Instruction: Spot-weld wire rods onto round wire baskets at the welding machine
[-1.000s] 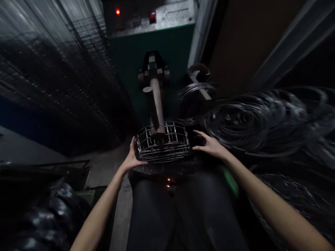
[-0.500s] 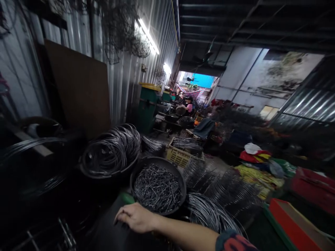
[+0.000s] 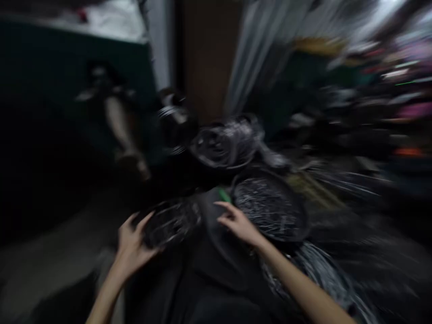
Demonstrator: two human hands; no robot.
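My left hand (image 3: 137, 245) is open, its fingers spread at the near left side of a dark container of shiny metal pieces (image 3: 173, 222); blur hides whether they touch. My right hand (image 3: 238, 222) hovers open, fingers apart, over dark cloth (image 3: 216, 252) beside a small green object (image 3: 223, 194). Just past that hand stands a round black basin (image 3: 303, 225), filled with short metal pins (image 3: 263, 202). Nothing shows in either hand. The whole view is smeared by motion.
Behind the basin, coils of metal wire (image 3: 232, 139) fill another round tub. More bundled wire (image 3: 327, 270) lies under my right forearm. A yellow crate (image 3: 313, 189) stands to the right, and a brown board (image 3: 212, 58) leans at the back.
The view has swung left and down. My left hand has come into view by the container of metal pieces. The fingers of my right hand, bent before, are now more stretched out.
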